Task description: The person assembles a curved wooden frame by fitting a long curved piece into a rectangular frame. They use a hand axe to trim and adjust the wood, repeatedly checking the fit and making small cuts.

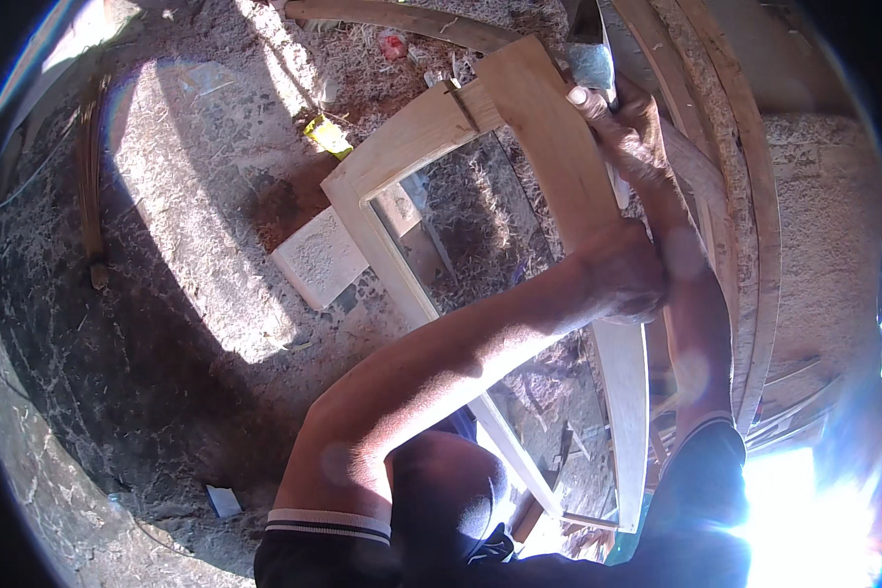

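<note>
A pale wooden frame (392,167) with an open middle stands tilted in front of me, its joined corner at the top. My left hand (625,269) reaches across and grips the frame's right-hand rail (559,157) about halfway down. My right hand (625,122) is higher up by that rail's outer edge, closed around the handle of a tool whose grey metal head (590,61) shows just above the fingers. The tool's handle is mostly hidden by my hand.
The ground is rough concrete strewn with wood shavings (216,225). A pale flat block (318,257) lies left of the frame. A yellow scrap (327,135) lies near the top corner. Curved wooden boards (745,196) lean at the right, and a thin stick (92,186) lies far left.
</note>
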`<state>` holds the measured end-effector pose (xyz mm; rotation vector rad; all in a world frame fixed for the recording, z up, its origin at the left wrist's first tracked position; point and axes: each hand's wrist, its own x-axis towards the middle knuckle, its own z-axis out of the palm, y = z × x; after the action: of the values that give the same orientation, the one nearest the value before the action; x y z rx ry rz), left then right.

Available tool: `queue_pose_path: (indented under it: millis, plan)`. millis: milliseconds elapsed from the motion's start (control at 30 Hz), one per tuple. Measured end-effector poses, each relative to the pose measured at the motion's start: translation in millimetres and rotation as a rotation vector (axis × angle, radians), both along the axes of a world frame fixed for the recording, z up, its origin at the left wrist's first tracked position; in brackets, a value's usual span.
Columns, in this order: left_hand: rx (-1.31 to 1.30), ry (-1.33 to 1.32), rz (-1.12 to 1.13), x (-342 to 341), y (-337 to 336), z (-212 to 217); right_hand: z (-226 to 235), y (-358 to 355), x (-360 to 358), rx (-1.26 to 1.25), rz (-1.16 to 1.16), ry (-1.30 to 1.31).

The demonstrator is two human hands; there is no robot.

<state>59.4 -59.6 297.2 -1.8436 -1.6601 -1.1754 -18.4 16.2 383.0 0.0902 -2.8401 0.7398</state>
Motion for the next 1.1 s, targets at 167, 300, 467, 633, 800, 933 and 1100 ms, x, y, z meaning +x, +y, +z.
queue_pose_path:
  millis: [167,300,467,633,800,933,1100]
  plan:
    - [0.605,0.027,0.079,-26.3,-55.3,-27.5,-10.8,-9.8,2.8,-0.098,-0.047,0.006]
    - [0.958,-0.409,0.457,-142.0,-123.3,-56.0,-15.1,-11.6,5.9,-0.123,-0.146,0.001]
    - [0.14,-0.848,0.363,-210.7,-88.9,-62.7,-16.2,-1.8,5.0,-0.069,-0.096,0.094]
    - [0.144,-0.9,0.157,-220.4,-46.0,-76.9,-18.9,7.9,2.8,0.052,-0.156,0.188]
    - [0.31,-0.936,-0.13,-225.0,-46.2,-88.4,-20.0,11.8,-2.6,0.062,-0.123,0.222]
    - [0.369,-0.901,-0.136,-225.5,-47.3,-88.0,-17.1,12.7,-0.8,0.055,-0.102,0.185]
    - [0.38,-0.87,-0.121,-226.0,-52.5,-88.2,-7.6,6.4,5.2,0.016,-0.106,0.121]
